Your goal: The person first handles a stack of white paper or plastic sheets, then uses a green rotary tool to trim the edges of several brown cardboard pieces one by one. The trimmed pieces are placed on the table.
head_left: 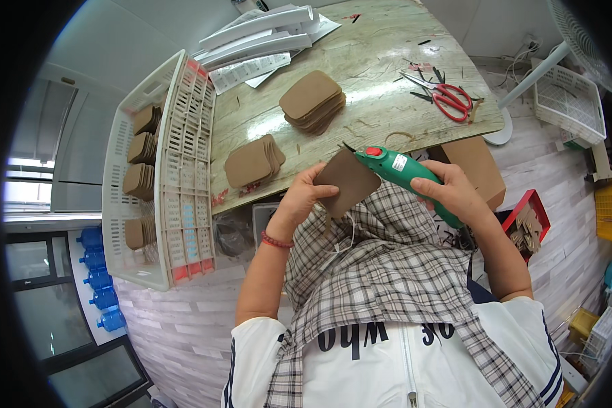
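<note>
My left hand (303, 197) pinches a flat brown rounded-corner piece (351, 185), thumb on top, above my lap at the table's near edge. My right hand (457, 193) is wrapped round green electric scissors (400, 168) with a red switch. Their dark blade tip lies at the far edge of the brown piece; whether it touches cannot be made out. Beyond my hands, a tall stack of similar brown pieces (311, 95) rests on the table, and a lower, fanned stack (249, 163) lies to its left. Red-handled scissors (451, 102) lie at the right.
A white slatted crate (187, 170) holding brown stacks stands along the left of the worn table (381, 47). Papers (265, 41) are heaped at the back; dark trimmings lie near the red-handled scissors. Right of me are a cardboard box (481, 170) and a red box of scraps (545, 211).
</note>
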Demonstrator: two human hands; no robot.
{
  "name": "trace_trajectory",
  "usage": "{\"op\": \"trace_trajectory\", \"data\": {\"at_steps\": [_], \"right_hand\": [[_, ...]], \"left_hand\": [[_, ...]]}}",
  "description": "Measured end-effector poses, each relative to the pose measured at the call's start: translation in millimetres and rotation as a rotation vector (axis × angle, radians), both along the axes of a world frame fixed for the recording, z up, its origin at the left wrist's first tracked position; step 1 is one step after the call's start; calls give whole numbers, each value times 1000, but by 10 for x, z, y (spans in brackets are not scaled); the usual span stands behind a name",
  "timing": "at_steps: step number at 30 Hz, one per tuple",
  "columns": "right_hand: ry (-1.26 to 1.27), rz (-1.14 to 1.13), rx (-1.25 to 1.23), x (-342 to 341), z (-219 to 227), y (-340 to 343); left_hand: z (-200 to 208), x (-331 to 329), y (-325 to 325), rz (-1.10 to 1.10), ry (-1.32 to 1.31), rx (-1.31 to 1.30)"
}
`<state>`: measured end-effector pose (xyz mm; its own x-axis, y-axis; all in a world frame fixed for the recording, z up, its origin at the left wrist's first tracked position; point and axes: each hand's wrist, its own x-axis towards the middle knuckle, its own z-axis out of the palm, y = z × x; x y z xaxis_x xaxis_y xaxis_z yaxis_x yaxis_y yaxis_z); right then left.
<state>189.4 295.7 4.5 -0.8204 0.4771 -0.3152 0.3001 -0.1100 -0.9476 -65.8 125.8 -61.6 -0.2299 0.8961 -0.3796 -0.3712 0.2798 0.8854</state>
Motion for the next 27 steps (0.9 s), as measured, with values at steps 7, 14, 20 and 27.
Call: {"op": "trace_trajectory", "data": {"at_steps": [7, 14, 20, 27], "right_hand": [[-59, 62, -45, 50, -13, 43], [-85, 139, -89, 57, -65, 56], [-105, 167, -91, 44, -83, 30], [-111, 194, -61, 14, -92, 6]], "left_hand": [[19, -241, -129, 74, 270, 54], [-21, -281, -212, 290, 112, 144], [22, -263, -195, 256, 108, 110], [46, -186, -125, 177, 133, 37]]}}
